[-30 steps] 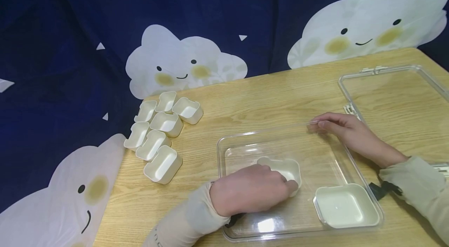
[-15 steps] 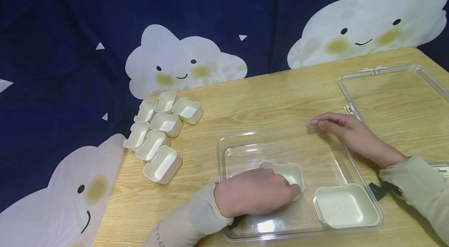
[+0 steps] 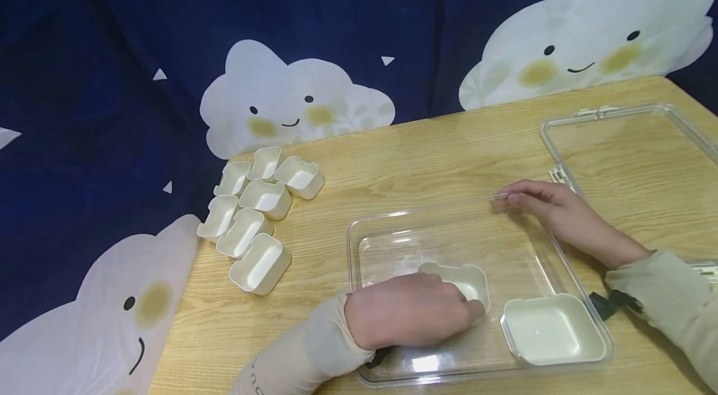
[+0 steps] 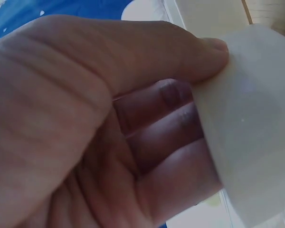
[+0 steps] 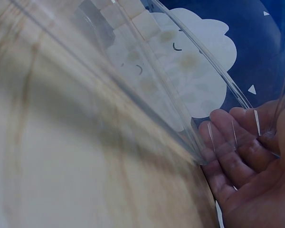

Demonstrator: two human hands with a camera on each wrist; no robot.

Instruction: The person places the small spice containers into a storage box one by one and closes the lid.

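My left hand pinches a small cream bin by its near side, inside a clear plastic box. The left wrist view has the thumb on the outside of the cream bin, with curled fingers below it. A second cream bin sits in the box's near right corner. At the far right corner of the box, my right hand holds the rim. In the right wrist view, the right hand has its fingers against the clear wall of the box.
Several cream bins with notched rims stand grouped on the wooden table at the left. A clear lid with latches lies at the right. Behind the table hangs a dark blue cloth printed with clouds.
My left hand has moved the bin slightly right and nearer to me inside the box, toward the second bin. My right hand stays at the box's corner.
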